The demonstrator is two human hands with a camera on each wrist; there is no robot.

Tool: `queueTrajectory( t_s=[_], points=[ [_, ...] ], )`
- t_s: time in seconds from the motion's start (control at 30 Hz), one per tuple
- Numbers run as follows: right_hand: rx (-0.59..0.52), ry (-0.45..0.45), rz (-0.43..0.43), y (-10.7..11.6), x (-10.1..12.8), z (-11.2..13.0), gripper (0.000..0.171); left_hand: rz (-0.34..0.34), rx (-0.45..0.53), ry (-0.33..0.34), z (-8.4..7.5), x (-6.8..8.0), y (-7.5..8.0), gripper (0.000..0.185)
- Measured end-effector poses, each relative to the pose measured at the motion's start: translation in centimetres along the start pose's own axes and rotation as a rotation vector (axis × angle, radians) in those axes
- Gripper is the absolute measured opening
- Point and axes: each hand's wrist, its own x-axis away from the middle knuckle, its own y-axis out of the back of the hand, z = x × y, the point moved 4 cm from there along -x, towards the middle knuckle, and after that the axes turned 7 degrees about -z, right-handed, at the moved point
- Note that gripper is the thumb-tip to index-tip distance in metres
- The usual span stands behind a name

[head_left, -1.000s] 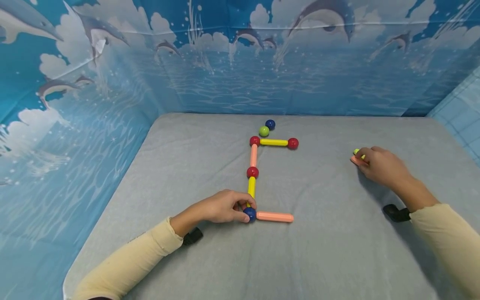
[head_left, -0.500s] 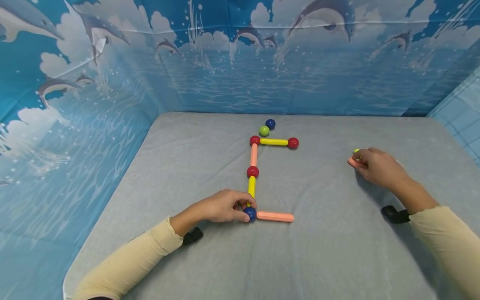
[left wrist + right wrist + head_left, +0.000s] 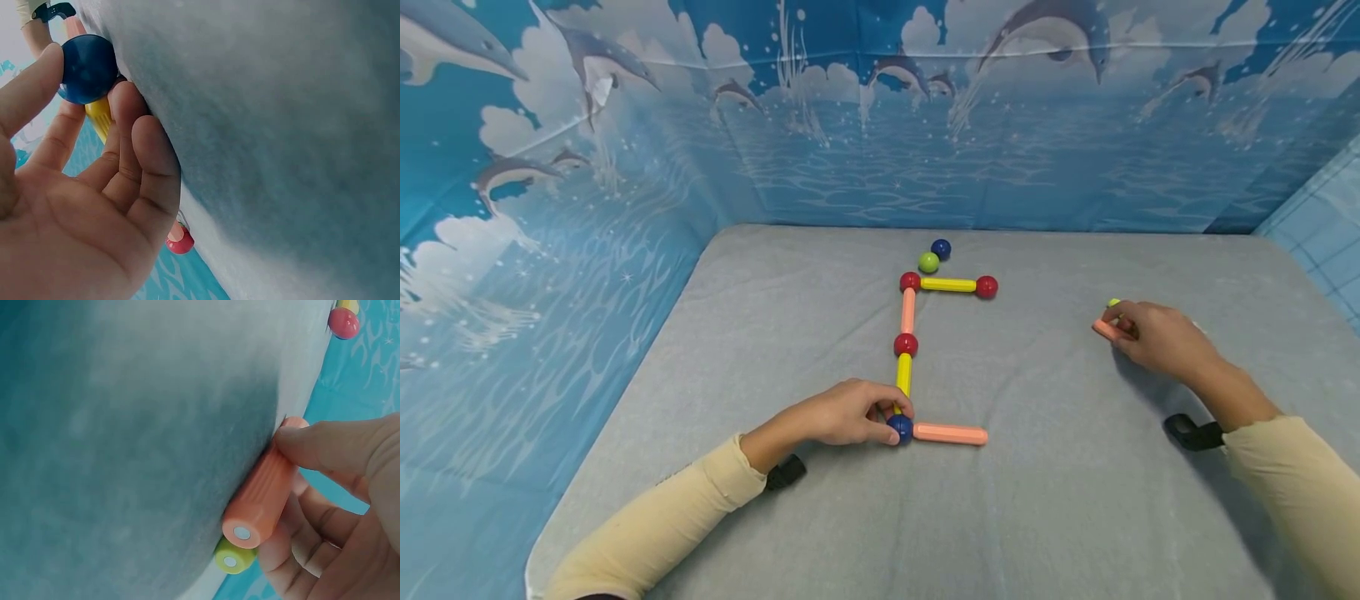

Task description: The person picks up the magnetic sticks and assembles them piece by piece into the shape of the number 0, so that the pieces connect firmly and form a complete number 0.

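Observation:
My left hand [image 3: 842, 412] pinches a blue ball [image 3: 900, 428] between thumb and fingers, at the near end of a chain of magnetic rods and balls. A yellow rod [image 3: 904, 375] runs from that ball up to a red ball [image 3: 906, 344]. Pointing right from the blue ball is a salmon rod [image 3: 951, 433]. Over on the right, my right hand [image 3: 1165, 337] holds another salmon magnetic rod [image 3: 265, 490] between thumb and fingers, low against the cloth. A yellow-green rod [image 3: 234, 557] lies just beyond it, partly hidden by the fingers in the head view.
Farther up the chain, a salmon rod [image 3: 908, 311] leads to a red ball [image 3: 910, 283], then a yellow rod [image 3: 948, 285] and another red ball [image 3: 987, 287]. Behind these sit a green ball [image 3: 928, 262] and a blue ball [image 3: 941, 248]. A dolphin-print curtain [image 3: 850, 167] borders the grey-covered table [image 3: 1045, 517].
My right hand has shifted slightly left and nearer, and the salmon rod in it with it, so more of the rod shows. My left hand stays on the blue ball.

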Motion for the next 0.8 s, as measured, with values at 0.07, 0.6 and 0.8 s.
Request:
queueTrajectory(
  t_s=[0.07,0.6,0.8],
  points=[
    [-0.002,-0.007,0.01,-0.1,0.1,0.1,0.029,0.001,-0.001,0.001,0.0,0.0,0.0,0.027],
    [-0.034,-0.004,0.06,-0.3,0.5,0.5,0.03,-0.001,-0.013,-0.002,0.1,-0.1,0.0,0.028],
    [-0.069,0.01,0.089,-0.1,1.0,1.4,0.031,0.002,-0.012,-0.007,0.1,-0.1,0.1,0.028]
  ],
)
